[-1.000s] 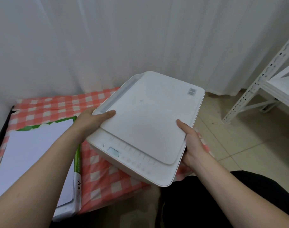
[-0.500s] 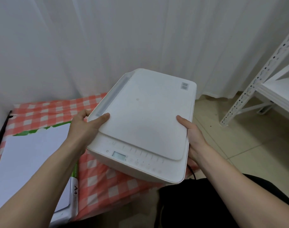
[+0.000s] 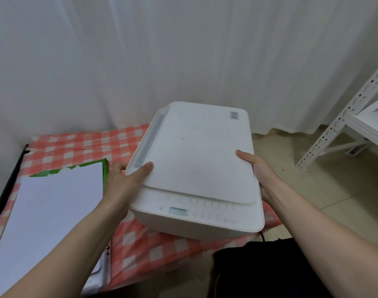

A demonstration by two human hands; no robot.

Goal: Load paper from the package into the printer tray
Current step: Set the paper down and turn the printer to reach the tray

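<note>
A white printer (image 3: pixel 198 168) with its lid closed is held just above the right part of a low table with a red-and-white checked cloth (image 3: pixel 76 145). My left hand (image 3: pixel 123 183) grips its left side, thumb on the lid. My right hand (image 3: pixel 259 171) grips its right side. A small display sits on the printer's near edge. To the left lies an opened green paper package (image 3: pixel 54 211) with a white stack of sheets showing on top. The printer's paper tray is closed or hidden.
White curtains (image 3: pixel 183 61) hang behind the table. A white metal shelf frame (image 3: pixel 342 125) stands at the right on a beige tiled floor (image 3: pixel 312 190). A black cable trails under the printer's near right corner. My dark-clothed lap (image 3: pixel 269 269) is at the bottom.
Both hands have swung the printer leftward and squared it up, so its near edge now faces me over the table. The paper package has stayed where it was.
</note>
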